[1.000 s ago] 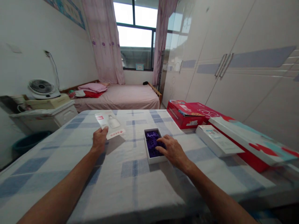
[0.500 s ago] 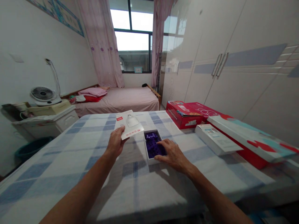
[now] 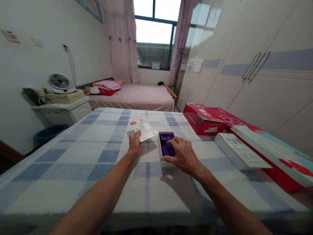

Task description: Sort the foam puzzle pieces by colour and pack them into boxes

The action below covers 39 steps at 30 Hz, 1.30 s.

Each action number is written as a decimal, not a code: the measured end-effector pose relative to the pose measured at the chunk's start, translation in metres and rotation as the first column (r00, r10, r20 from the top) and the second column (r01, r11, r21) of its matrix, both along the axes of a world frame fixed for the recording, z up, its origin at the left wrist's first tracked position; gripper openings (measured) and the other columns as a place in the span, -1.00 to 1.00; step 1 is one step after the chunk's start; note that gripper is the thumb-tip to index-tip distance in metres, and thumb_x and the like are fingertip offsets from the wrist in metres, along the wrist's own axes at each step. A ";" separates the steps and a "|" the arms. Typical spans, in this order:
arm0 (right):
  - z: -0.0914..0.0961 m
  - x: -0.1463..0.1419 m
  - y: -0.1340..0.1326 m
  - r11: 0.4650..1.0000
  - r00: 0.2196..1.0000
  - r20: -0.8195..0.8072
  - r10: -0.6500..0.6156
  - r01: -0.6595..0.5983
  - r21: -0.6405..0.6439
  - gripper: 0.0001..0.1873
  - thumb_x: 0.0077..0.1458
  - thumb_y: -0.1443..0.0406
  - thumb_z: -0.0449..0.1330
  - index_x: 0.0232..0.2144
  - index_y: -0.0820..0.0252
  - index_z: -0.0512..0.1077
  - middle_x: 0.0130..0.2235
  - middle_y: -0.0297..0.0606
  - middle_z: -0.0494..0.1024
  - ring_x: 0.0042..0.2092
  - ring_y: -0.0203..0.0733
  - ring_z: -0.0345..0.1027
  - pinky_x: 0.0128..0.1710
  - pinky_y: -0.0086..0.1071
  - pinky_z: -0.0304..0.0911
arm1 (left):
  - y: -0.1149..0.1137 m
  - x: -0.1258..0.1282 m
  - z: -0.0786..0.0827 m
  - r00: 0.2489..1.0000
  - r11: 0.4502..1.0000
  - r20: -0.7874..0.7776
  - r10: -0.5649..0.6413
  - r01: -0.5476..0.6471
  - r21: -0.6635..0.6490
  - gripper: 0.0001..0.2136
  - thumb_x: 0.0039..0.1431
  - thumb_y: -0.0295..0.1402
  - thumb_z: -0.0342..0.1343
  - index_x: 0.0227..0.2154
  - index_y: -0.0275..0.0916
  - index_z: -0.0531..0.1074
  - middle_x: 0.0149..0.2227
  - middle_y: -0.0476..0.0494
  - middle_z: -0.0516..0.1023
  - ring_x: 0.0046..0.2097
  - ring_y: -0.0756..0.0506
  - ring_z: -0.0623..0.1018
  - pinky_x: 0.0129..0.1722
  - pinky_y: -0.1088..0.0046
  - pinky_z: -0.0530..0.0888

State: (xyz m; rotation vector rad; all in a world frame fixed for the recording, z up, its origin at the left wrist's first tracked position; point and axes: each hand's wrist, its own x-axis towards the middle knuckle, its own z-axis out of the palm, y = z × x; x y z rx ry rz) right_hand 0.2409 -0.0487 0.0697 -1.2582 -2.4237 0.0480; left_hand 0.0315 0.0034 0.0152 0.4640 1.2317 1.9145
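Observation:
My left hand point(image 3: 135, 142) grips the near edge of a white printed box lid point(image 3: 146, 130), thumb on top. The lid looks flat, with a red label and a bulb-shaped picture; it is tilted low over the table, left of an open white box point(image 3: 167, 164). Purple crinkled material point(image 3: 167, 148) lies inside that box. My right hand point(image 3: 182, 153) is curled over the box's right side, thumb at the near end and fingertips reaching over the inside. It hides the right wall, and whether the fingers touch the purple material is unclear.
A blue-and-white checked cloth point(image 3: 105, 156) covers the table. On the right are a red box point(image 3: 204, 119), a white carton point(image 3: 241, 153) with a projecting flap, and a long white, red and teal box point(image 3: 276, 153). A pink bed point(image 3: 144, 94) stands beyond the table.
The view has turned left and dips slightly. My left hand has lowered the lid towards the table beside the white box. My right hand stays at the box in much the same pose.

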 end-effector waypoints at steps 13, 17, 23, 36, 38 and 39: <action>-0.008 0.002 -0.003 0.981 0.993 -0.071 -0.098 0.085 -0.172 -0.70 0.13 0.14 0.13 -0.13 0.13 0.45 -0.19 -0.21 0.47 -0.21 -0.13 0.38 -0.17 -0.26 0.22 | -0.001 0.004 -0.010 0.984 0.986 -0.095 -0.152 0.157 0.052 -0.75 -0.17 -0.23 0.18 -0.49 -0.34 0.45 -0.58 -0.02 0.47 -0.54 -0.02 0.45 -0.52 0.50 0.37; -0.004 0.010 0.008 0.981 0.944 -0.295 -0.148 0.101 -0.168 -0.67 0.14 0.11 0.09 -0.14 0.15 0.43 -0.19 -0.22 0.47 -0.26 -0.20 0.38 -0.17 -0.26 0.24 | -0.007 0.006 0.001 0.980 0.976 -0.032 -0.195 0.197 0.089 -0.79 -0.20 -0.26 0.21 -0.53 -0.29 0.38 -0.57 0.03 0.45 -0.55 0.01 0.43 -0.57 0.55 0.34; -0.003 0.025 0.015 0.982 0.824 -0.553 -0.118 0.013 -0.190 -0.46 0.07 0.19 0.11 0.11 0.15 0.22 0.04 -0.10 0.34 -0.12 -0.15 0.34 -0.18 -0.23 0.30 | -0.030 0.023 0.033 0.900 0.892 -0.021 -0.436 0.436 0.120 -0.81 -0.12 -0.29 0.24 -0.49 -0.30 0.42 -0.52 0.00 0.49 -0.53 0.04 0.44 -0.60 0.60 0.34; 0.009 0.013 -0.010 0.825 0.381 -0.871 -0.311 -0.346 -0.446 -0.43 0.18 0.08 -0.02 0.19 0.12 0.09 0.04 -0.15 0.40 -0.07 -0.14 0.37 -0.10 -0.25 0.31 | -0.058 0.049 0.053 0.716 0.721 -0.175 -0.676 0.692 0.044 -0.62 0.01 -0.15 0.19 -0.21 -0.35 0.45 -0.32 -0.21 0.60 -0.33 -0.14 0.57 -0.37 0.41 0.48; 0.005 0.017 -0.015 0.835 0.398 -0.860 -0.321 -0.310 -0.455 -0.42 0.17 0.07 -0.02 0.19 0.14 0.11 0.02 -0.14 0.42 -0.10 -0.14 0.39 -0.10 -0.25 0.31 | -0.062 0.053 0.049 0.714 0.735 -0.233 -0.661 0.678 -0.006 -0.63 0.01 -0.15 0.18 -0.20 -0.32 0.44 -0.34 -0.19 0.59 -0.39 -0.13 0.56 -0.44 0.41 0.46; 0.001 0.018 -0.017 0.844 0.443 -0.838 -0.319 -0.269 -0.464 -0.41 0.14 0.08 0.01 0.17 0.15 0.15 0.01 -0.12 0.43 -0.12 -0.14 0.39 -0.12 -0.25 0.32 | -0.064 0.055 0.046 0.705 0.738 -0.263 -0.658 0.674 -0.040 -0.63 0.00 -0.15 0.18 -0.19 -0.31 0.43 -0.37 -0.17 0.59 -0.43 -0.13 0.55 -0.48 0.42 0.45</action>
